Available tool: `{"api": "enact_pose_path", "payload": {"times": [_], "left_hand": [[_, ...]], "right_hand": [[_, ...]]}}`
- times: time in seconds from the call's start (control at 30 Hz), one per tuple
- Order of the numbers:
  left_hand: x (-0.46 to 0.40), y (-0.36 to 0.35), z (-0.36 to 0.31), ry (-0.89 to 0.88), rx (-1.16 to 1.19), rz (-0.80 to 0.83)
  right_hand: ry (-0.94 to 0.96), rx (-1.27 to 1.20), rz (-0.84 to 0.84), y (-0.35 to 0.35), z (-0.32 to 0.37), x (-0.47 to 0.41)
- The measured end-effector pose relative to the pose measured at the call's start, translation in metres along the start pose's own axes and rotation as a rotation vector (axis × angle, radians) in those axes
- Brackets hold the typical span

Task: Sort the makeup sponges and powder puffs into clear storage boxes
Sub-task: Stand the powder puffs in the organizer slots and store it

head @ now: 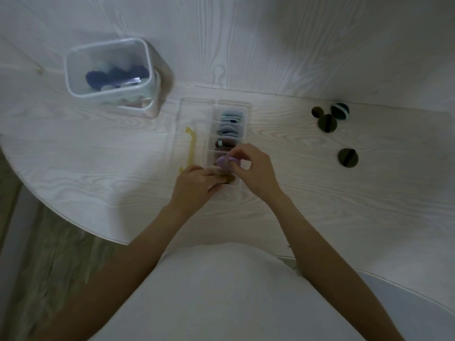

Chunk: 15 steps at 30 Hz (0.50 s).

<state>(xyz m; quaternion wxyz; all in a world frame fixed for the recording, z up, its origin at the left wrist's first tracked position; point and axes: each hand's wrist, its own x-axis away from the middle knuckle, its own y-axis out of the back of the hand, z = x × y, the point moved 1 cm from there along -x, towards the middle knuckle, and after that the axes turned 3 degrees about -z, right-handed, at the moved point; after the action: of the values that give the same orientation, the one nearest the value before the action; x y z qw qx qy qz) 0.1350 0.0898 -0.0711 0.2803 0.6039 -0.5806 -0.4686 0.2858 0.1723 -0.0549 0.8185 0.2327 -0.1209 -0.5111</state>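
Puff (222, 160), lilac, pinched edge-on in the right hand (250, 168), fingers curled round it, directly above a near slot of the divided clear tray (243, 109). Tray's long axis running straight away from the body, slots stacked along it: pale blue puffs (230, 123) filling the far ones, brown puffs (222, 143) next, lilac one arriving just nearer. Left hand (197, 182) lying at the tray's near left corner, fingers mostly straight and reaching onto the rim, seemingly steadying it; whether anything sits under those fingers, cannot tell. Right hand clearly the working one, already over the slot, so the coming move probably just a short push down, puff kept upright and crosswise to the tray. Remaining loose pieces well off to the right: three dark round puffs (327, 123) clustered, one with a pale stripe, and a fourth dark puff (348, 157) alone nearer, all on the right hand's side. Taller clear box (73, 70) far left, holding dark sponges (94, 78). Thin yellow strip (190, 148) lying just left of the tray, parallel to it. Surface: pale wood-grain table (320, 205) with a rounded edge, dim light, greyish plank floor (49, 242) below at left
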Motion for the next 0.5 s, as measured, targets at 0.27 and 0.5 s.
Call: {"api": "enact_pose_path", "payload": {"times": [0.27,0.5], "left_hand": [[0.002,-0.004,0.006,-0.001,0.033,-0.002],[0.012,-0.011,0.011,-0.063,0.028,-0.098]], "right_hand": [[0.203,0.381,0.019,-0.007,-0.002,0.013],[0.340,0.899,0.036,-0.024,0.008,0.019]]}}
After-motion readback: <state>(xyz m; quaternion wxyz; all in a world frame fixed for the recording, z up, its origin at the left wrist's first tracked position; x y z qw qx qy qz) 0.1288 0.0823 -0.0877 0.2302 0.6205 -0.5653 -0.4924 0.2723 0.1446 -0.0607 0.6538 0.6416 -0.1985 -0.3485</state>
